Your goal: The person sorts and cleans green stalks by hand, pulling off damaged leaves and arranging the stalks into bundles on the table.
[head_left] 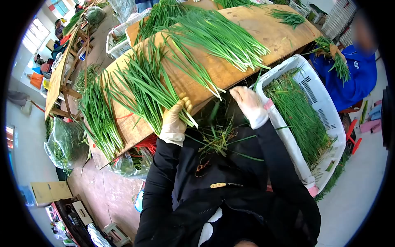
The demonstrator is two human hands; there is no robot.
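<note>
My left hand, in a pale glove, is closed around the white stem ends of a bunch of garlic chives, whose leaves lie across the wooden table. My right hand, also gloved, has its fingers drawn together beside the crate's near corner; whatever they may hold is hidden. Between the hands, a few stems lie with their white ends at the table edge. Loose leaf scraps and trimmings rest on my dark apron, below both hands.
A white plastic crate of chives stands at my right. More bunches lie on the wooden table, another at its left end. A person in blue holds chives at right. Plastic bags sit on the left floor.
</note>
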